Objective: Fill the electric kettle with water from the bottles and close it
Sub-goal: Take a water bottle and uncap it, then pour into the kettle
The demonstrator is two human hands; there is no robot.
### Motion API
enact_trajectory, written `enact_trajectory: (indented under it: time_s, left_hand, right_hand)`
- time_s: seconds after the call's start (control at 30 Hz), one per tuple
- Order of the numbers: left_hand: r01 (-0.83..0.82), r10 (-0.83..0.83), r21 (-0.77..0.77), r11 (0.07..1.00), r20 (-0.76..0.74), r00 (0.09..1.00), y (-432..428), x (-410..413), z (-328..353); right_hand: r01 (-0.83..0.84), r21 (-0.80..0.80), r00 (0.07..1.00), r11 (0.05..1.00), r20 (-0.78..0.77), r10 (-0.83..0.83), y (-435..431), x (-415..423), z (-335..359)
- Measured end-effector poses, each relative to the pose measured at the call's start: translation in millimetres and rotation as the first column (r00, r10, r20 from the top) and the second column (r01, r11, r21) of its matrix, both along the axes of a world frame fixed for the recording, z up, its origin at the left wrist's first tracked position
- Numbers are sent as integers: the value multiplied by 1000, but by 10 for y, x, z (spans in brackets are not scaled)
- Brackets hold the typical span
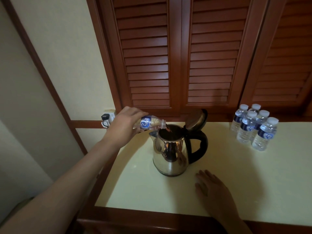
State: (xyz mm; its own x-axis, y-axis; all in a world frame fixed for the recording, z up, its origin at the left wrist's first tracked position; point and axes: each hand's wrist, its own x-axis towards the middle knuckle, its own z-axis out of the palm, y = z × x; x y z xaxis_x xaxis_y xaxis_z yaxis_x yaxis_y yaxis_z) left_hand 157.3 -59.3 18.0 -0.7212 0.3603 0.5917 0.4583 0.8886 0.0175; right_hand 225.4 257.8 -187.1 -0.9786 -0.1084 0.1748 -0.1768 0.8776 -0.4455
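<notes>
A steel electric kettle (170, 154) with a black handle stands on the cream counter (253, 179), its lid (196, 119) hinged up and open. My left hand (125, 121) grips an uncapped water bottle (149, 124) tipped almost level, its mouth over the kettle's opening, and water runs in. My right hand (213, 191) lies flat on the counter in front of the kettle to its right, fingers apart, holding nothing.
Several capped water bottles (255, 126) stand grouped at the back right of the counter. A wall socket with a black plug (107, 118) is at the left behind my left hand. Louvred wooden doors (177, 56) rise behind the counter.
</notes>
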Motion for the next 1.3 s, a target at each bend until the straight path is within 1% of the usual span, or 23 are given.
enact_trajectory:
  time_s: [0.33, 0.47, 0.53, 0.63, 0.77, 0.93, 1.03, 1.1, 1.2, 1.3]
  left_hand:
    - [30, -32, -66, 997, -33, 999, 6, -39, 79]
    - [37, -41, -97, 995, -42, 998, 11, -59, 122]
    - [41, -48, -123, 992, -57, 997, 31, -63, 149]
    - [52, -69, -173, 984, -97, 993, 70, -69, 193]
    - [62, -109, -258, 964, -174, 979, 97, -100, 225]
    - [122, -223, -390, 913, -226, 948, 92, -163, 229]
    - [121, -246, -447, 886, -232, 941, 113, -171, 205]
    - [121, -274, -475, 872, -267, 924, 136, -171, 195]
    - [121, -290, -465, 877, -311, 905, 145, -160, 209]
    - [99, -238, -373, 923, -349, 906, 111, -140, 169]
  right_hand:
    - [3, 16, 1000, 1000, -13, -2, -15, 18, 50]
    - [24, -13, 999, 1000, -29, -25, -27, 48, 64]
    - [44, -25, 999, 999, -5, -44, -33, 59, 92]
    - [44, -21, 999, 999, 18, -44, -39, 67, 120]
    - [46, -33, 999, 998, 11, -46, -56, 84, 173]
    - [51, -38, 998, 998, -28, -52, -63, 85, 157]
    - [60, -37, 998, 998, 11, -59, -63, 87, 188]
    - [67, -44, 997, 997, 33, -66, -48, 78, 171]
    - [78, -74, 996, 994, 54, -74, -48, 74, 148]
    - [78, -80, 996, 994, 60, -73, -42, 56, 119]
